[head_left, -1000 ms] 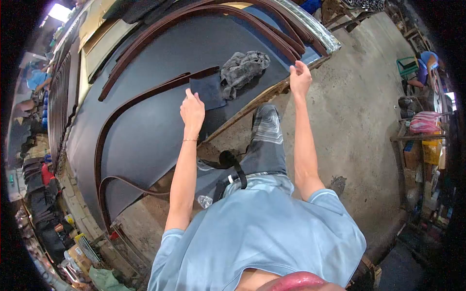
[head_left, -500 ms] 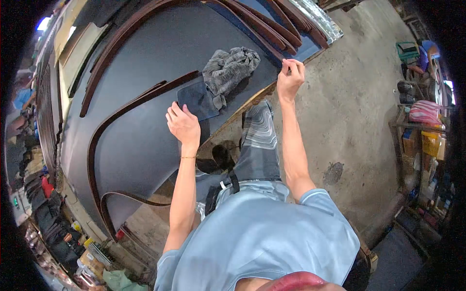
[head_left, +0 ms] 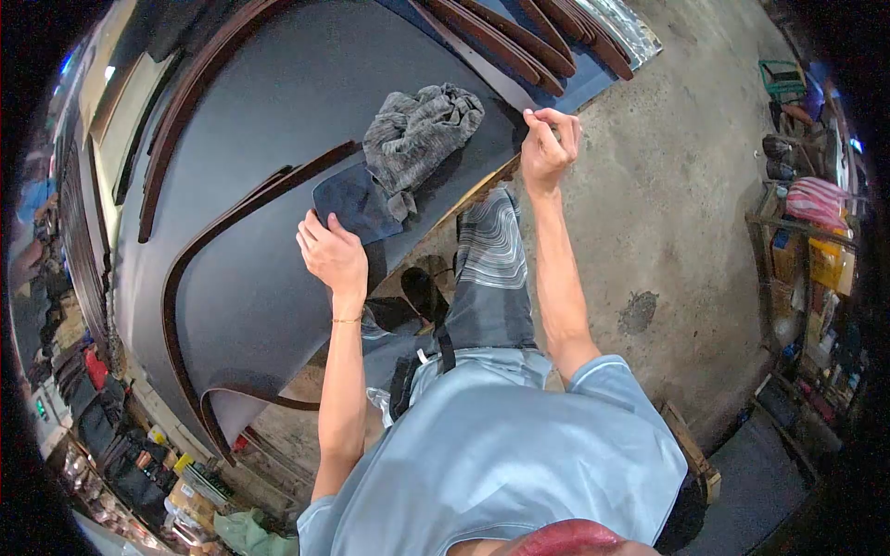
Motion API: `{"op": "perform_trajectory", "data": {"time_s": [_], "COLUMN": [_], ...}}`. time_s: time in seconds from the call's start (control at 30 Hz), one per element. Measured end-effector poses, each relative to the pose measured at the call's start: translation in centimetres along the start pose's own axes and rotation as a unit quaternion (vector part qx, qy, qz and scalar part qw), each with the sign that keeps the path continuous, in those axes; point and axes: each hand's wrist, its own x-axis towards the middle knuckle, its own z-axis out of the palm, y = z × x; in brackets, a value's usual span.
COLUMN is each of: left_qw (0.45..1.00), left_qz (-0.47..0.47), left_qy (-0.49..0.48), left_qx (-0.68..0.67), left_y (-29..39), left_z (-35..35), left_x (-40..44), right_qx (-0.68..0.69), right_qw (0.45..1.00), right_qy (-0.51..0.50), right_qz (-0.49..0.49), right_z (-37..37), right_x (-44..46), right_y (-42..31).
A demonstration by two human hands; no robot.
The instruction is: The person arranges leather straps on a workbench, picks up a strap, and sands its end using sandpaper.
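Note:
My right hand (head_left: 551,148) is raised beside the table's right edge, pinching the end of a long strip (head_left: 489,76) between thumb and fingers. The strip's lighter grey face shows, and it runs up and left toward other dark brown strips. My left hand (head_left: 332,254) is at the left edge of a dark blue sheet (head_left: 357,199). Its thumb and forefinger curl around something dark that I cannot make out. A crumpled grey cloth (head_left: 422,139) lies partly on the sheet, between my hands. A long curved brown strip (head_left: 178,269) bends across the table to the left.
The large dark tabletop (head_left: 269,213) spans the left and middle. A stack of brown strips (head_left: 556,42) lies at its far right corner by silvery foil (head_left: 640,32). Shelves with boxes (head_left: 830,264) line the right side beyond the concrete floor (head_left: 667,185). Clutter fills the left edge.
The strip in my right hand has turned, so its lighter flat face now shows. The view has shifted slightly. My left hand keeps its place at the blue sheet.

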Motion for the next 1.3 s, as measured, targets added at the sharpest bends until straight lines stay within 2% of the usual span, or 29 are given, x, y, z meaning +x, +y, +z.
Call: {"op": "perform_trajectory", "data": {"time_s": [0.43, 0.6, 0.87, 0.93, 1.23, 1.3], "left_qw": [1.0, 0.999, 0.999, 0.999, 1.0, 0.999], "left_qz": [0.003, -0.027, -0.028, -0.028, -0.005, -0.02], "left_qy": [-0.002, -0.042, -0.038, -0.037, -0.01, -0.028], "left_qx": [0.005, 0.008, -0.003, -0.004, -0.005, -0.006], "left_y": [-0.1, -0.2, -0.3, -0.2, 0.0, -0.1], "left_z": [0.2, 0.1, 0.2, 0.1, 0.0, 0.0], "left_x": [0.0, -0.1, -0.1, -0.1, 0.1, 0.0], "right_qx": [0.05, 0.051, 0.022, 0.031, 0.026, 0.03], "right_qw": [0.994, 0.994, 0.992, 0.993, 0.995, 0.994], "right_qy": [-0.071, -0.075, -0.099, -0.108, -0.093, -0.097], "right_qz": [-0.069, -0.055, -0.075, -0.038, -0.02, -0.029], "right_z": [-0.5, -0.5, -0.3, -0.4, -0.5, -0.5], "right_x": [1.0, 1.3, 1.7, 1.6, 1.5, 2.0], "right_y": [0.5, 0.2, 0.7, 0.4, 0.1, 0.0]}}
